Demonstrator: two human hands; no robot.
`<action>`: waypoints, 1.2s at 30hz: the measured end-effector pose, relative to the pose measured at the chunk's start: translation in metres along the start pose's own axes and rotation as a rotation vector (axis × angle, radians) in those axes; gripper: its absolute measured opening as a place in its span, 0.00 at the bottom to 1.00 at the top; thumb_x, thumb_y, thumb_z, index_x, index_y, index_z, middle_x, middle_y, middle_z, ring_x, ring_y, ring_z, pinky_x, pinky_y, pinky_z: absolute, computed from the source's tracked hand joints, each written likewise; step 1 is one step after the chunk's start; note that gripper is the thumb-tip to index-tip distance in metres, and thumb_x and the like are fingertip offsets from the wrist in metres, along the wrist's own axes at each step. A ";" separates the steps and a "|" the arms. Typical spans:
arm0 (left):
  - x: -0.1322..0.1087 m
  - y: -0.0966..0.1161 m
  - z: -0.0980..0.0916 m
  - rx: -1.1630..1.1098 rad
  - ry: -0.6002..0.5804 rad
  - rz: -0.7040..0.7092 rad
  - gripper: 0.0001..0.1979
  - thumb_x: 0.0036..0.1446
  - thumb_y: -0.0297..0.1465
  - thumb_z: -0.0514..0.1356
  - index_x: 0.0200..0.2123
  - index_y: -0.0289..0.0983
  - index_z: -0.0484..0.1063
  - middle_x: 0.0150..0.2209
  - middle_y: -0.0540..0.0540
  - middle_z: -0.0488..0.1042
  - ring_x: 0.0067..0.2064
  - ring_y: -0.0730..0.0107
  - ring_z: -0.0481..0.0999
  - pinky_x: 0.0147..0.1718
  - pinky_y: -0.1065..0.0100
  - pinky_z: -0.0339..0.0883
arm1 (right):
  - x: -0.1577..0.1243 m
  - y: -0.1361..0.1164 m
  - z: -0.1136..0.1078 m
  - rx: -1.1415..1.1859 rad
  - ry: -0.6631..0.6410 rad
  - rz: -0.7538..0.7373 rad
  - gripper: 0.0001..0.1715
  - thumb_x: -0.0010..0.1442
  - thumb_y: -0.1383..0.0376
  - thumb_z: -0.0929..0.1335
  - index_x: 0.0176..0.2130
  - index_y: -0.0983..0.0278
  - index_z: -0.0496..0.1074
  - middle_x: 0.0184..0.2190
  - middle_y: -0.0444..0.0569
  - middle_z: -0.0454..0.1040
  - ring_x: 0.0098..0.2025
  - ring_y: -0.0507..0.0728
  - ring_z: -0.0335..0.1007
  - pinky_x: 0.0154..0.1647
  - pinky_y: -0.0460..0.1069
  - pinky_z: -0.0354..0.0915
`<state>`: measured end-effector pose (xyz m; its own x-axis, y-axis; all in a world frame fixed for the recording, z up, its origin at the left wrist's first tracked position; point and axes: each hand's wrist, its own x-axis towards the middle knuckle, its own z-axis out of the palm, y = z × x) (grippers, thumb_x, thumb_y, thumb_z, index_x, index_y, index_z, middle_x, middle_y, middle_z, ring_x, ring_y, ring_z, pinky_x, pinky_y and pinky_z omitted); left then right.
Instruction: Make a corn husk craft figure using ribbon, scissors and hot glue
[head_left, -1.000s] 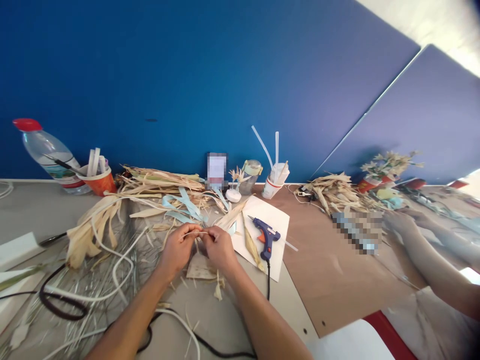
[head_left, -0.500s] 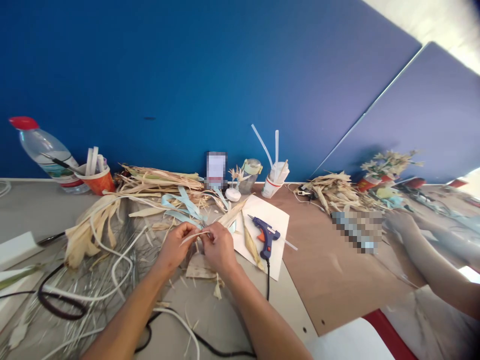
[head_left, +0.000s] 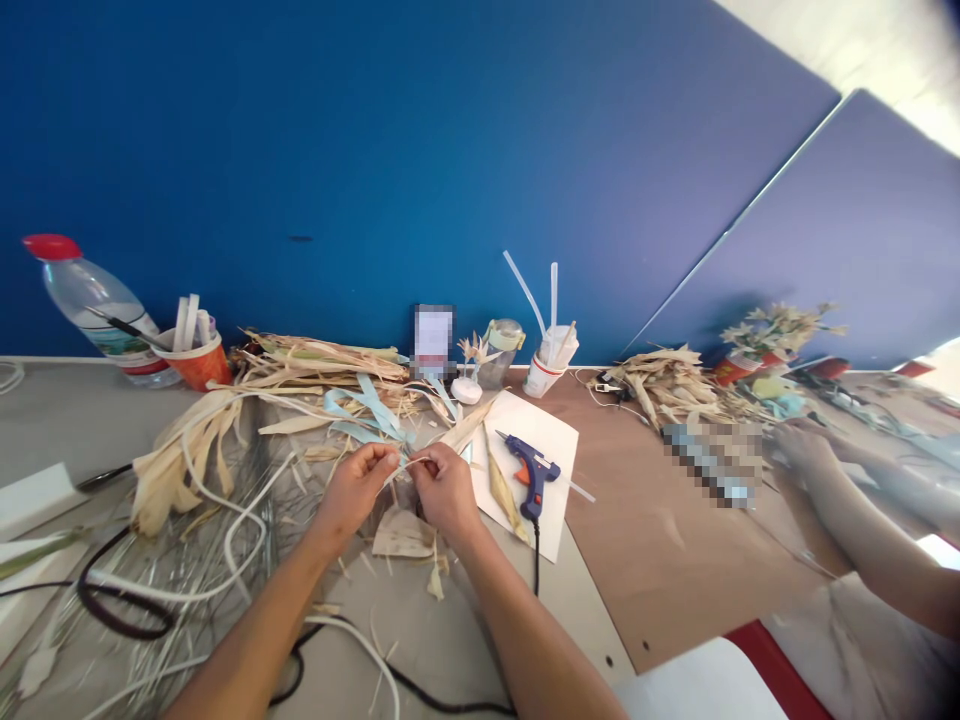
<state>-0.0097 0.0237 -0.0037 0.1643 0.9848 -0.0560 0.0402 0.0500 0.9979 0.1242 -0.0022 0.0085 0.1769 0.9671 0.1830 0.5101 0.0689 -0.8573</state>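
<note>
My left hand and my right hand meet over the grey table. Both pinch a thin pale husk strip stretched between their fingertips. A wider dried husk piece lies flat just below the hands. A blue hot glue gun rests on a white sheet right of my right hand, its black cord running toward me.
Dried husks and light blue strips are heaped behind my hands. A water bottle and orange cup stand back left, a white cup of glue sticks at the back. Another person's hand works at right over brown board.
My hands have shifted slightly and pulled the husk strip between them; the strip now slants up from left to right fingertips. Everything else has stayed put.
</note>
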 end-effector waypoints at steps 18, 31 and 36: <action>0.000 0.001 -0.001 0.057 0.014 0.092 0.11 0.48 0.39 0.61 0.27 0.37 0.71 0.25 0.51 0.71 0.28 0.70 0.68 0.30 0.69 0.62 | 0.001 0.001 0.001 0.077 -0.065 0.007 0.09 0.52 0.71 0.65 0.30 0.63 0.75 0.26 0.43 0.73 0.29 0.52 0.67 0.33 0.46 0.61; -0.001 0.000 -0.002 0.026 0.003 0.114 0.10 0.49 0.38 0.61 0.30 0.36 0.73 0.28 0.49 0.73 0.30 0.67 0.71 0.33 0.68 0.63 | 0.000 0.000 -0.001 0.043 -0.085 -0.067 0.15 0.53 0.73 0.64 0.37 0.62 0.78 0.31 0.47 0.75 0.33 0.54 0.70 0.36 0.47 0.63; -0.003 0.005 0.001 0.013 -0.005 0.090 0.11 0.49 0.38 0.61 0.33 0.36 0.73 0.28 0.48 0.74 0.31 0.67 0.71 0.32 0.67 0.64 | 0.000 0.000 0.000 0.043 -0.060 0.016 0.11 0.52 0.72 0.65 0.32 0.63 0.77 0.26 0.45 0.75 0.29 0.53 0.68 0.33 0.47 0.62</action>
<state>-0.0091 0.0206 0.0011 0.1726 0.9844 0.0342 0.0378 -0.0413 0.9984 0.1241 -0.0017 0.0080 0.1335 0.9809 0.1414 0.4711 0.0627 -0.8798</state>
